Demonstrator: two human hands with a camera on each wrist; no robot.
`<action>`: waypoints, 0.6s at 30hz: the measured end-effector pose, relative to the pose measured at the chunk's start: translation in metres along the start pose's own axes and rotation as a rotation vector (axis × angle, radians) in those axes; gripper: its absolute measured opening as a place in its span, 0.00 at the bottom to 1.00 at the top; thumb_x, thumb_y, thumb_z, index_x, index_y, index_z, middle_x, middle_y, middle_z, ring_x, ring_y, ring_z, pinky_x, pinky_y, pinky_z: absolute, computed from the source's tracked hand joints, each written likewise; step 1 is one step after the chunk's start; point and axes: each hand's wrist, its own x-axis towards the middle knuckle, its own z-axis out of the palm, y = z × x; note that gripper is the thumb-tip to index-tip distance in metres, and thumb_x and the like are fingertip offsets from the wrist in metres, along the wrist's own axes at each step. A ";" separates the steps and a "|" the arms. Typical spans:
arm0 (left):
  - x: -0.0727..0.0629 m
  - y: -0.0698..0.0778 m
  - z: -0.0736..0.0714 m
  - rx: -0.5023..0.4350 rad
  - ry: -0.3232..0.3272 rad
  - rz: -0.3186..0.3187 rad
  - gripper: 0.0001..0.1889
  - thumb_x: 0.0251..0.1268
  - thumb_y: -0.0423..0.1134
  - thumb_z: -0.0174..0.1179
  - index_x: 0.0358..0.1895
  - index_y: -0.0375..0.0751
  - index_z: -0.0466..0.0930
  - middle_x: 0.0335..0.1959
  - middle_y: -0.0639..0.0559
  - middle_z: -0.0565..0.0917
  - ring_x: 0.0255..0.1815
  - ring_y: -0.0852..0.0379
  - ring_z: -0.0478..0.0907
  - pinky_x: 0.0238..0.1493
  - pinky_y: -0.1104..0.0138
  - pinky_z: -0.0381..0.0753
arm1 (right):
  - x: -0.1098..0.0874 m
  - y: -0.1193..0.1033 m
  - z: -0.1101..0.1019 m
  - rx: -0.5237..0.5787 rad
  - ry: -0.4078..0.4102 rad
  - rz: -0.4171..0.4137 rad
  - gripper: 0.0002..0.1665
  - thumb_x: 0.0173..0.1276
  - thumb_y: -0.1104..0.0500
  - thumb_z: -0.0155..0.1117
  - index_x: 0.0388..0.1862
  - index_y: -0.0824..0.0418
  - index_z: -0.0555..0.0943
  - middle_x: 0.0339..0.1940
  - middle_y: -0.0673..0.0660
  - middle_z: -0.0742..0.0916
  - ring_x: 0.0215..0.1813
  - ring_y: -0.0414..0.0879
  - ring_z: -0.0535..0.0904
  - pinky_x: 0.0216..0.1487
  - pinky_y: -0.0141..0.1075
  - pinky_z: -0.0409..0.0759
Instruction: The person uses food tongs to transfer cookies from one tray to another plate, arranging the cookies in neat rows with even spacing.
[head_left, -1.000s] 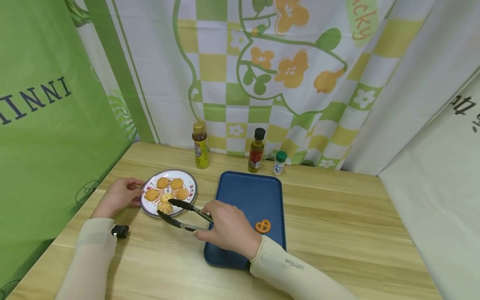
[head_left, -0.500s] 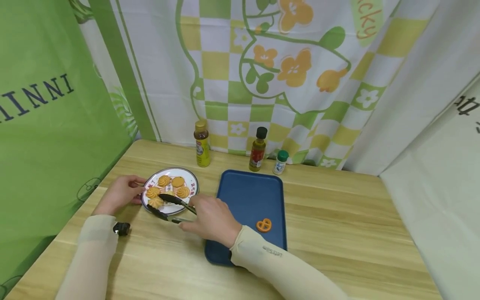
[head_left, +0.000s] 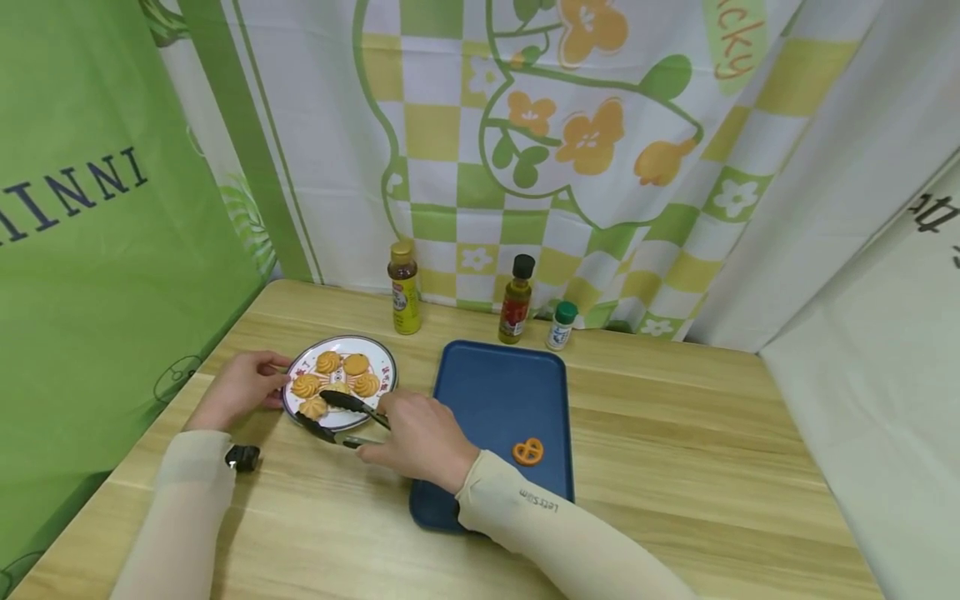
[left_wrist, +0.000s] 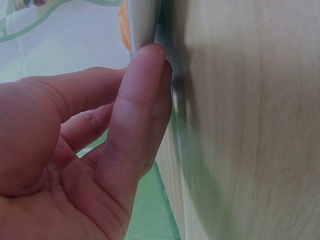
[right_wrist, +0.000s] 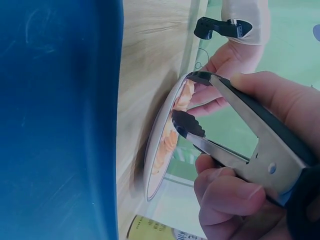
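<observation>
My left hand (head_left: 243,387) pinches the left rim of a round white plate (head_left: 384,360) with printed lettering. In the left wrist view, my fingers (left_wrist: 135,110) meet the edge of the plate (left_wrist: 142,22). Several golden piped cookies (head_left: 327,362) lie on the plate. With my right hand (head_left: 423,437) I grip metal tongs (head_left: 348,439) with black tips. Their arms stand apart over the plate's front, with a swirl cookie (head_left: 312,407) between the tips. Whether the tips touch it I cannot tell. The upper tip partly hides another cookie (head_left: 339,387).
A blue tray (head_left: 495,379) lies right of the plate, partly under my right forearm, bearing one pretzel (head_left: 528,452). Along the back stand a yellow-labelled bottle (head_left: 404,292), a black-capped bottle (head_left: 514,304) and a green-capped shaker (head_left: 561,325). A curtain (head_left: 450,150) hangs behind the table.
Over the last second my right hand and the tongs have moved left across the plate. The front cookie has shifted left with the tips. My left hand stays at the rim.
</observation>
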 end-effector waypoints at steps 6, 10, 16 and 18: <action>-0.001 0.001 0.001 0.007 -0.001 0.001 0.21 0.86 0.30 0.58 0.73 0.19 0.74 0.52 0.26 0.87 0.36 0.56 0.89 0.39 0.66 0.97 | 0.000 0.001 0.001 -0.003 0.000 0.020 0.34 0.67 0.37 0.83 0.62 0.57 0.89 0.43 0.47 0.90 0.38 0.40 0.83 0.31 0.32 0.79; -0.001 0.002 0.001 0.012 0.000 0.003 0.21 0.86 0.30 0.57 0.73 0.20 0.75 0.50 0.29 0.88 0.36 0.57 0.89 0.39 0.66 0.97 | -0.002 0.002 -0.001 -0.005 0.001 0.023 0.34 0.67 0.36 0.83 0.62 0.56 0.89 0.45 0.47 0.90 0.39 0.41 0.84 0.32 0.33 0.80; 0.001 0.001 0.000 0.013 -0.004 0.001 0.22 0.86 0.30 0.57 0.73 0.19 0.74 0.51 0.27 0.87 0.36 0.57 0.89 0.39 0.66 0.97 | -0.007 0.003 -0.005 0.009 -0.004 0.027 0.35 0.68 0.36 0.83 0.65 0.55 0.89 0.52 0.49 0.93 0.44 0.43 0.88 0.36 0.35 0.85; 0.001 0.000 0.000 0.014 -0.006 0.001 0.22 0.86 0.29 0.58 0.73 0.18 0.74 0.53 0.25 0.86 0.36 0.56 0.89 0.40 0.66 0.97 | -0.008 0.004 -0.006 0.013 -0.002 0.026 0.35 0.68 0.37 0.83 0.65 0.55 0.89 0.54 0.49 0.93 0.45 0.44 0.89 0.37 0.35 0.86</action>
